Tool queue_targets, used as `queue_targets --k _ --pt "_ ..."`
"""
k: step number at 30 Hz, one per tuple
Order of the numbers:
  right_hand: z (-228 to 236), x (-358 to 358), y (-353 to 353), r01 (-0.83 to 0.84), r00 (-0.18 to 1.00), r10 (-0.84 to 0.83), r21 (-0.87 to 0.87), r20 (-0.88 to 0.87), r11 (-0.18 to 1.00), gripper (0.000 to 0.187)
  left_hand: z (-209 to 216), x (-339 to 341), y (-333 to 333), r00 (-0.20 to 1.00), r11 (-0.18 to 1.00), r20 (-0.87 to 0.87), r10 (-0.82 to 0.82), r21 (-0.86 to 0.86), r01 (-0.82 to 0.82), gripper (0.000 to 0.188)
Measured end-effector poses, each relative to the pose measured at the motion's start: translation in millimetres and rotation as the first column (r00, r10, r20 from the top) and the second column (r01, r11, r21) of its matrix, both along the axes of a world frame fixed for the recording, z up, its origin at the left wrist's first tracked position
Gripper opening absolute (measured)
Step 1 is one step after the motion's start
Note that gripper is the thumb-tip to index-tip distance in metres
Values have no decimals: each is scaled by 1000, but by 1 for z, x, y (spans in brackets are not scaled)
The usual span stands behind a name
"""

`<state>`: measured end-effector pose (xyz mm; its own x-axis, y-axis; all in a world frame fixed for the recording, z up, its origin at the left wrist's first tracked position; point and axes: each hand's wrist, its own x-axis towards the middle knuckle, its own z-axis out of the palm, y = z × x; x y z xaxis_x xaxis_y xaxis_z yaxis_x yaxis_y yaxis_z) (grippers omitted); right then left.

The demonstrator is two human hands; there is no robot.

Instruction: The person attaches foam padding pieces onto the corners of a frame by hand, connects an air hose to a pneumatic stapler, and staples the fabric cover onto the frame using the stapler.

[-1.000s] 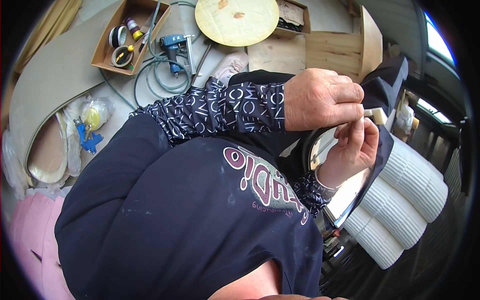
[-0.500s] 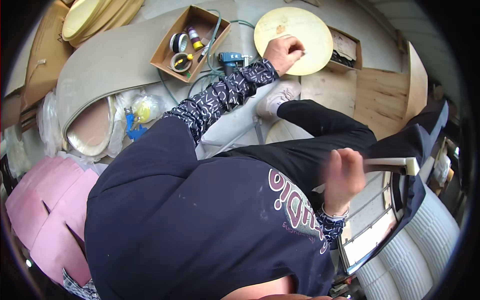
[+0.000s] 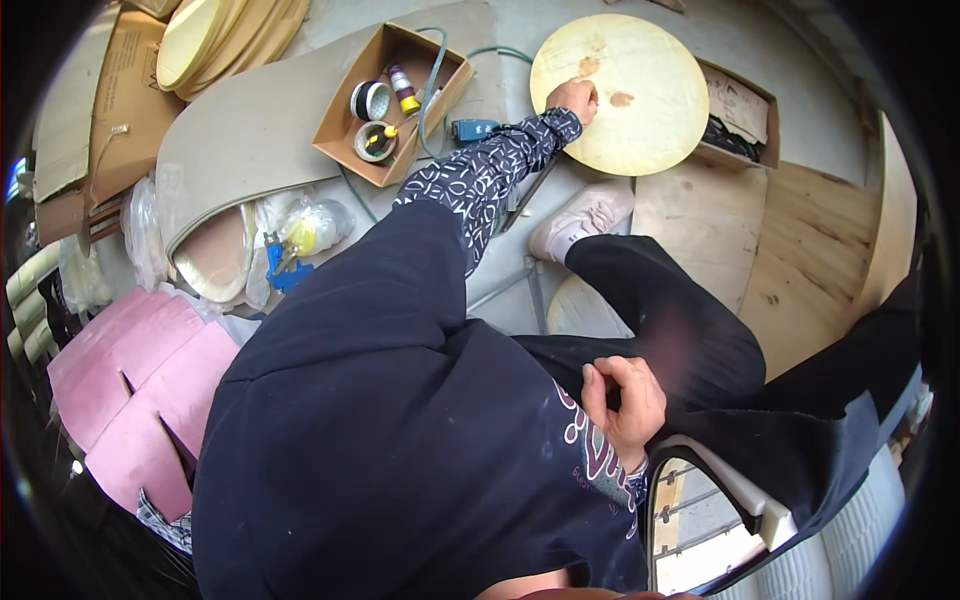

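Observation:
My left hand, at the end of a black-and-white patterned sleeve, lies at the left edge of a pale round wooden board. Its fingers are curled closed; what they hold, if anything, is hidden. A blue tool lies beside that forearm, partly covered by it. Below the wrist, a thin dark bar shows. Close to my torso, my right hand is raised over my lap with fingers bent and thumb drawn in toward them. Anything pinched there is too small to make out.
A cardboard box with tape rolls stands left of the board; another box stands to its right. A green hose crosses the first box. Plywood lies at right. A black-and-white curved frame is near my right arm.
My left hand has moved from over the board to its left edge. My right hand has come lower and closer to my torso. The whole view has shifted.

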<state>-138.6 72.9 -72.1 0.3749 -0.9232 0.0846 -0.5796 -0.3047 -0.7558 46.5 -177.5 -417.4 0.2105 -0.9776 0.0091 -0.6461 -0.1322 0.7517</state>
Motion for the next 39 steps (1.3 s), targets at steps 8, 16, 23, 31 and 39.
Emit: queue_targets --k 8,16,23,31,39 --pt "2 1 -1 27 995 -33 62 94 998 19 -9 -22 -27 993 1000 118 1 -20 1 8" --pt "-1 -7 0 -2 988 -16 117 154 993 17 -11 -36 -22 982 998 179 -57 -30 64 8" --pt "-3 -10 1 -4 990 -9 91 143 996 16 -11 -41 -25 928 991 353 -116 -17 130 8" --pt "-4 -8 1 -2 988 -10 85 151 996 15 -19 -31 -28 993 993 -93 79 89 -71 15" --pt "0 -5 -2 7 990 -20 100 138 995 13 -23 -7 -25 590 910 -722 361 411 -53 14"
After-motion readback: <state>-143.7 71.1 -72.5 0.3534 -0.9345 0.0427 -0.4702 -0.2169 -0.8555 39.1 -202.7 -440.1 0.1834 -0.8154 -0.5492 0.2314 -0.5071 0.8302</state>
